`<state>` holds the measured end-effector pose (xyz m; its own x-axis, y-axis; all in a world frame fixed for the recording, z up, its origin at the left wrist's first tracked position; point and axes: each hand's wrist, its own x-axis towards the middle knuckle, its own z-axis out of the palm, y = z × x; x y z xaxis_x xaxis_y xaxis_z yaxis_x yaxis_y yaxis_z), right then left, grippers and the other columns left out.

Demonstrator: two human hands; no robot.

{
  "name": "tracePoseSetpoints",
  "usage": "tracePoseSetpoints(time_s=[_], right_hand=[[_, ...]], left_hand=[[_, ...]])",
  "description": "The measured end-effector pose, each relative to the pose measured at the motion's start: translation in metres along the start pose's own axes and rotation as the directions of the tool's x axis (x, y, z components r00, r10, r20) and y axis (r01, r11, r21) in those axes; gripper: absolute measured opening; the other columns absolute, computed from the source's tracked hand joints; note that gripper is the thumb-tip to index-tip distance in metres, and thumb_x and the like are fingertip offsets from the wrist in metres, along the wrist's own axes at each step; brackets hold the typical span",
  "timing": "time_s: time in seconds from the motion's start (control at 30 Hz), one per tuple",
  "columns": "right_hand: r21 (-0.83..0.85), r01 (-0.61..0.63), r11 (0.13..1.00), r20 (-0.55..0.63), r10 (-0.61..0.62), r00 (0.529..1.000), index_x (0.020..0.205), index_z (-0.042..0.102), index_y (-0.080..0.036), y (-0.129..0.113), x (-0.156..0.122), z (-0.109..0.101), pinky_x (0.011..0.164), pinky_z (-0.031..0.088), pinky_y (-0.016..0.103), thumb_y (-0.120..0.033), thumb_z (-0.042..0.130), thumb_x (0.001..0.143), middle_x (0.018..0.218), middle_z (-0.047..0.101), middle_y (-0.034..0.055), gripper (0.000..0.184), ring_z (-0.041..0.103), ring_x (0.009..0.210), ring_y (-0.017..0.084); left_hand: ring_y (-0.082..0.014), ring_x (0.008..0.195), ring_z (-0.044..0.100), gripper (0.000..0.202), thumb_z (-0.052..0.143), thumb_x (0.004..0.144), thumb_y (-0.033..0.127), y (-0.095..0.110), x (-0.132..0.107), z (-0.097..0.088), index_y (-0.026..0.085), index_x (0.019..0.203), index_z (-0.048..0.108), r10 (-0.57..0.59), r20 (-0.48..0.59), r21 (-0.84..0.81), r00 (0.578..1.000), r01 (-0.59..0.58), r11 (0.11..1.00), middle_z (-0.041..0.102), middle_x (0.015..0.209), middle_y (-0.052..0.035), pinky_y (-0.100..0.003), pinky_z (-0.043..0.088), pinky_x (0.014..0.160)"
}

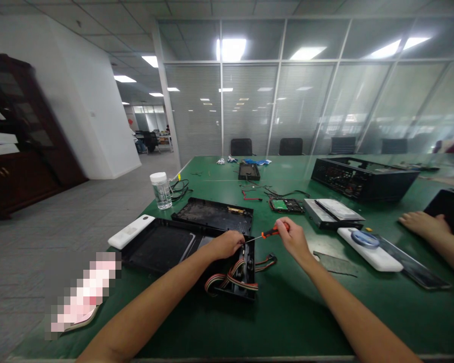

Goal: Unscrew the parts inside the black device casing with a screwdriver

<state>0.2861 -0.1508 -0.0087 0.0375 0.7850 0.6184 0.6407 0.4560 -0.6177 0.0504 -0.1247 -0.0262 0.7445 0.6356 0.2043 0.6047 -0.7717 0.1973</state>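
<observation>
My right hand [293, 237] is closed around the orange-and-black handle of a small screwdriver [269, 233], whose thin shaft points left. My left hand [227, 243] is closed in a pinch at the screwdriver's tip, over the right edge of an open black plastic case [162, 247] lying flat on the green table [287, 312]. What the left fingers pinch is too small to make out. A striped ribbon cable [230, 279] loops out of the case just below both hands.
A black lid [214, 214], a clear bottle [161, 190], white bars [130, 231] [369, 249], a circuit board [285, 204], a drive [333, 212] and black chassis [363, 179] lie about. Another person's hand [423, 224] rests at the right edge.
</observation>
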Motion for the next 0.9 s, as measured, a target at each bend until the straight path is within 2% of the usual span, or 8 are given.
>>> tracePoseSetpoints(time_s=[0.33, 0.43, 0.57, 0.67, 0.9], right_hand=[[-0.132, 0.065, 0.989, 0.065, -0.057, 0.996, 0.075, 0.058, -0.019, -0.004, -0.002, 0.002, 0.054, 0.034, 0.023, -0.044, 0.034, 0.085, 0.059, 0.057, 0.0005, 0.036, 0.052, 0.054, 0.014], [-0.279, 0.224, 0.934, 0.145, -0.19, 0.971, 0.074, 0.059, -0.02, -0.022, 0.0, -0.001, 0.054, 0.031, 0.023, -0.043, 0.036, 0.086, 0.058, 0.058, 0.0009, 0.035, 0.053, 0.054, 0.013], [-0.423, 0.428, 0.799, 0.246, -0.354, 0.902, 0.074, 0.062, -0.02, -0.049, 0.008, -0.003, 0.053, 0.027, 0.024, -0.041, 0.039, 0.086, 0.06, 0.062, 0.0023, 0.033, 0.054, 0.054, 0.012], [-0.464, 0.435, 0.772, 0.23, -0.369, 0.901, 0.073, 0.062, -0.02, -0.054, 0.014, -0.002, 0.051, 0.025, 0.024, -0.039, 0.039, 0.086, 0.058, 0.062, 0.002, 0.032, 0.054, 0.052, 0.012], [-0.45, 0.404, 0.796, 0.189, -0.358, 0.915, 0.072, 0.061, -0.019, -0.04, 0.016, -0.001, 0.051, 0.026, 0.024, -0.038, 0.04, 0.085, 0.056, 0.061, 0.0015, 0.031, 0.054, 0.05, 0.012]], left_hand=[[-0.0166, 0.09, 0.055, 0.018, 0.047, 0.082, 0.01, 0.003, 0.0, -0.002, 0.014, 0.093, 0.061, 0.025, 0.013, 0.04, 1.0, -0.025, 0.999, 0.062, 0.092, -0.0062, -0.026, 0.04, 0.083], [-0.0168, 0.087, 0.056, 0.019, 0.046, 0.082, 0.011, 0.004, 0.0, -0.003, 0.013, 0.094, 0.062, 0.035, 0.015, 0.055, 0.999, -0.036, 0.998, 0.062, 0.089, -0.0065, -0.025, 0.041, 0.081], [-0.0163, 0.083, 0.056, 0.018, 0.046, 0.082, 0.011, 0.004, 0.0, -0.005, 0.013, 0.09, 0.063, 0.052, 0.021, 0.052, 0.998, -0.053, 0.997, 0.061, 0.086, -0.007, -0.025, 0.042, 0.078], [-0.0165, 0.083, 0.056, 0.017, 0.046, 0.082, 0.011, 0.004, 0.0, -0.006, 0.013, 0.087, 0.062, 0.046, 0.021, 0.058, 0.999, -0.047, 0.997, 0.061, 0.085, -0.0069, -0.025, 0.042, 0.078], [-0.0165, 0.084, 0.055, 0.017, 0.046, 0.082, 0.01, 0.004, -0.001, -0.006, 0.013, 0.088, 0.062, 0.057, 0.019, 0.051, 0.998, -0.058, 0.997, 0.06, 0.085, -0.0068, -0.025, 0.041, 0.08]])
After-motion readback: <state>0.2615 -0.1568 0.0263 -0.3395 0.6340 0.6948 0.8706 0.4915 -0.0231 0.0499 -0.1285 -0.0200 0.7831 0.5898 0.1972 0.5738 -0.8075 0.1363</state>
